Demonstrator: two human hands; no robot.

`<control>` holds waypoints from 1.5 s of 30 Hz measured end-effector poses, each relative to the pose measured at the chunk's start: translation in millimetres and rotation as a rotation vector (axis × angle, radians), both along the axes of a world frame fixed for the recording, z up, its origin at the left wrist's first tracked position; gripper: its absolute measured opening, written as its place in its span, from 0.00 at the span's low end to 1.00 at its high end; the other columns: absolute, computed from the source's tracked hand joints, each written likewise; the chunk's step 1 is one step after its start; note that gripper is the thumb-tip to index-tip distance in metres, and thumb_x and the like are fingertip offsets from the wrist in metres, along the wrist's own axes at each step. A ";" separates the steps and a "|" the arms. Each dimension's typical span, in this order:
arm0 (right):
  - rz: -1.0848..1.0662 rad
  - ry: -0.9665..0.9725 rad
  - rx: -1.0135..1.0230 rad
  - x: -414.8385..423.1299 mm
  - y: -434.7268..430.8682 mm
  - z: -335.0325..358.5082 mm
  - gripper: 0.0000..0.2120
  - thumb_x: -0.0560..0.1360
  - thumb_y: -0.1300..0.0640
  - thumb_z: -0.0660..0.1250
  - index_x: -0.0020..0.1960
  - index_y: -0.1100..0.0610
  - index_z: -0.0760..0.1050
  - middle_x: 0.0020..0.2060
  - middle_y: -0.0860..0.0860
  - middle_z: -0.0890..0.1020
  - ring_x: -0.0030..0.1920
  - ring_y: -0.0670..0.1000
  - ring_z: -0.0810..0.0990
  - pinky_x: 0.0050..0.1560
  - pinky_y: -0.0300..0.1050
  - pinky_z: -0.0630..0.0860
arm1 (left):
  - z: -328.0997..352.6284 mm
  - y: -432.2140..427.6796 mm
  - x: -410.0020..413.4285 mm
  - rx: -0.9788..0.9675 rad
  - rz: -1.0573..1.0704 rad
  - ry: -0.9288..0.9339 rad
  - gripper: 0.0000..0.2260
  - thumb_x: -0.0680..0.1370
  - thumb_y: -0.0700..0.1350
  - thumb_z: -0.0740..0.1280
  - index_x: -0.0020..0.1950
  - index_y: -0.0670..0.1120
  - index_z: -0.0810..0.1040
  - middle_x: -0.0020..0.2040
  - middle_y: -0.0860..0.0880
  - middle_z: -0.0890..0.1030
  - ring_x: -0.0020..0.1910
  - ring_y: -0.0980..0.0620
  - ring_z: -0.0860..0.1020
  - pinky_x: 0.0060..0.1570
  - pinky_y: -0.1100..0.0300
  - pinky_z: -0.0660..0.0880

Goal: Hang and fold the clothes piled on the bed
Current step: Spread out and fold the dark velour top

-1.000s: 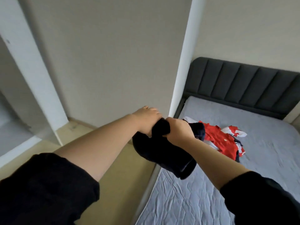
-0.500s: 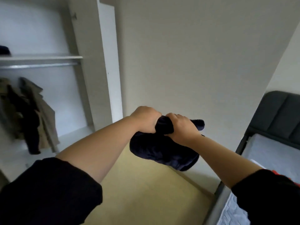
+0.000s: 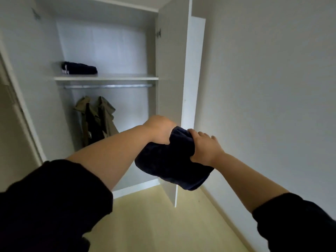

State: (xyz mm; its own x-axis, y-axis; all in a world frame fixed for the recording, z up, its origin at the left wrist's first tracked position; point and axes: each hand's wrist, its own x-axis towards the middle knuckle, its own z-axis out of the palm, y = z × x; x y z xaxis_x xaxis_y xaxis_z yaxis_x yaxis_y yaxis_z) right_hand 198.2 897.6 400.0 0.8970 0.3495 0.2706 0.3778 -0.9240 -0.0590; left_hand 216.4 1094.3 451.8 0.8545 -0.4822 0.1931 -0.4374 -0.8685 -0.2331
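I hold a folded dark navy garment (image 3: 172, 164) in front of me with both hands. My left hand (image 3: 160, 129) grips its upper left edge and my right hand (image 3: 205, 148) grips its right side, fingers wrapped over the top fold. The open white wardrobe (image 3: 107, 51) stands ahead to the left. On its shelf (image 3: 109, 77) lies another folded dark garment (image 3: 79, 68). The bed and its pile of clothes are out of view.
Under the shelf runs a metal hanging rail (image 3: 109, 86) with an olive jacket (image 3: 96, 117) hanging at the left. The wardrobe door (image 3: 174, 88) stands open just behind the held garment. A plain wall (image 3: 263, 88) fills the right; light wooden floor (image 3: 163, 224) lies below.
My view has swung left from the bed to the wardrobe, which is now larger and more central in view. Both hands still hold the dark garment, carried along with me.
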 end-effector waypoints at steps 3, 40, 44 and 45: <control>0.013 -0.073 0.015 89.3 20.1 16.6 0.27 0.66 0.51 0.67 0.63 0.51 0.64 0.53 0.50 0.76 0.53 0.54 0.74 0.57 0.51 0.70 | 12.9 21.9 73.1 -0.007 0.027 -0.045 0.06 0.67 0.49 0.67 0.41 0.52 0.72 0.35 0.53 0.76 0.33 0.51 0.74 0.30 0.59 0.66; 0.363 -1.114 -0.065 792.2 555.6 187.7 0.27 0.54 0.58 0.80 0.51 0.62 0.77 0.36 0.55 0.78 0.39 0.58 0.76 0.48 0.57 0.73 | 150.5 551.2 676.9 0.312 0.135 -0.924 0.14 0.59 0.32 0.74 0.40 0.42 0.76 0.36 0.45 0.74 0.33 0.46 0.73 0.31 0.55 0.71; 0.351 -1.085 -0.108 849.8 589.1 207.1 0.29 0.54 0.53 0.81 0.52 0.60 0.77 0.36 0.53 0.78 0.39 0.56 0.77 0.47 0.53 0.73 | 169.2 577.4 729.1 0.336 0.210 -0.874 0.14 0.58 0.34 0.76 0.39 0.42 0.76 0.35 0.45 0.75 0.33 0.46 0.74 0.31 0.58 0.67; 0.355 -1.098 -0.102 864.3 595.5 213.5 0.29 0.53 0.54 0.81 0.52 0.60 0.78 0.36 0.53 0.78 0.39 0.56 0.77 0.47 0.53 0.73 | 174.3 582.6 743.5 0.334 0.211 -0.887 0.14 0.58 0.34 0.76 0.39 0.42 0.76 0.35 0.44 0.75 0.33 0.46 0.74 0.32 0.58 0.66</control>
